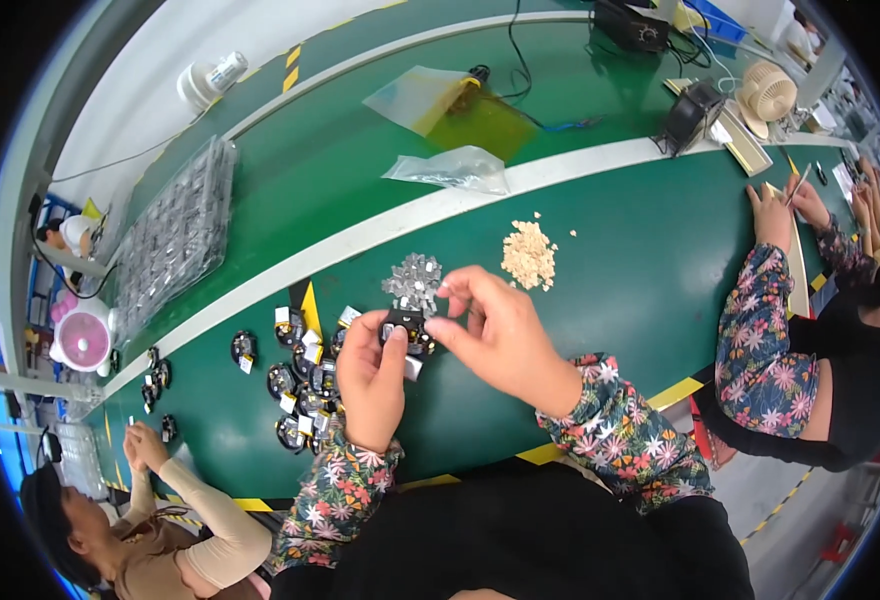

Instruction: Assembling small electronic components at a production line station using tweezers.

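My left hand point(370, 385) grips a small black electronic assembly point(406, 323) between thumb and fingers, above the green table. Close against its right side, my right hand point(500, 335) has curled fingers, with the thumb tip at the assembly's edge. Whatever lies between those fingertips is too small to make out. Just beyond the assembly lies a pile of small grey pieces point(415, 278). Farther right sits a heap of small pale beige pieces point(529, 255). Several similar round black assemblies with white parts point(312, 402) cluster to the left of my left hand.
A pale raised strip point(350, 240) crosses the table. Beyond it lie a clear plastic bag point(450, 170), a yellowish sheet point(480, 122) and stacked clear trays point(175, 225). One co-worker point(175, 510) sits at left, another point(775, 330) at right. Small fans point(766, 95) stand around.
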Demonstrator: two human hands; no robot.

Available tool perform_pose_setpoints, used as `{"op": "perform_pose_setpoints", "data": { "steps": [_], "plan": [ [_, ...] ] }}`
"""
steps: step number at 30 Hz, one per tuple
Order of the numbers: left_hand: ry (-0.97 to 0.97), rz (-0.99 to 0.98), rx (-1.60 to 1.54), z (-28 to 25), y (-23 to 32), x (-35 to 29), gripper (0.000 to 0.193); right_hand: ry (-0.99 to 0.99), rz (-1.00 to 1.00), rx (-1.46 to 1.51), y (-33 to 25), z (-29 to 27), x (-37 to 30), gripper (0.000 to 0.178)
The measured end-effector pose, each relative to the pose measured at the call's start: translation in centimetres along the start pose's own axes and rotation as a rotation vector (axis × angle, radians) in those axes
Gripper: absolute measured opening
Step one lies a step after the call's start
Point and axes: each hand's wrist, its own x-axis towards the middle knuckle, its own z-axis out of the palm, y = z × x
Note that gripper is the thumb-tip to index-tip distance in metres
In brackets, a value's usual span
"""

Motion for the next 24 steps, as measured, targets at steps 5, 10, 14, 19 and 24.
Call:
{"op": "perform_pose_setpoints", "data": {
  "steps": [5, 10, 14, 19, 24],
  "plan": [
    [-0.007, -0.212, -0.433, 0.5, -0.9, -0.3, 0.006, -0.115, 0.098, 0.05, -0.4, 1.0, -0.4, 0.028],
    [-0.061, -0.248, -0.398, -0.6, -1.2, -0.2, 0.006, -0.128, 0.09, 0.081, 0.2, 1.3, -0.5, 0.023],
    [-0.03, -0.249, -0.377, -0.6, -0.9, -0.2, 0.011, -0.074, 0.137, 0.113, 0.0, 1.6, -0.6, 0.017],
    [-0.04, -0.22, -0.373, -0.4, -1.7, -0.4, 0.017, -0.015, 0.158, 0.093, 0.2, 1.8, -1.0, 0.009],
    [-0.018, -0.218, -0.398, -0.3, -1.5, -0.5, 0.017, -0.001, 0.137, 0.07, 0.2, 1.9, -1.0, 0.008]
  ]
}}
